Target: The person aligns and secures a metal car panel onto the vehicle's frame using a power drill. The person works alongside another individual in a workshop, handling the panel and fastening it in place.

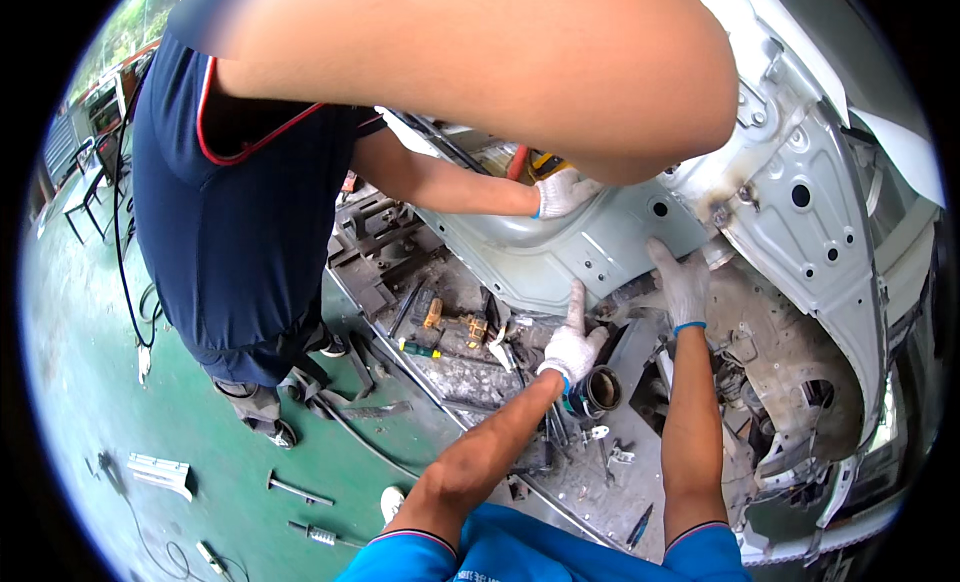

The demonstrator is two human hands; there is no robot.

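A pale grey sheet-metal car panel (545, 237) with round holes lies ahead of me. My left hand (575, 350), in a white knitted glove, has its index finger stretched to the panel's near edge, the thumb apart; I see nothing held. To its right, my gloved right hand (684, 287) rests its outstretched fingers on the panel near its right corner. A dark round can (603, 388) stands just below my left hand. Across the panel, a co-worker's gloved hand (566, 193) touches it. That person's other arm (480, 62) spans the top and hides part of the panel.
Yellow-and-black power tools (476, 330), a green screwdriver (419, 349) and pliers (640, 525) lie on the dirty grey surface. Car bodywork (800, 207) rises at right. The co-worker (240, 232) stands left; a hose (360, 447) and metal parts (160, 474) lie on the green floor.
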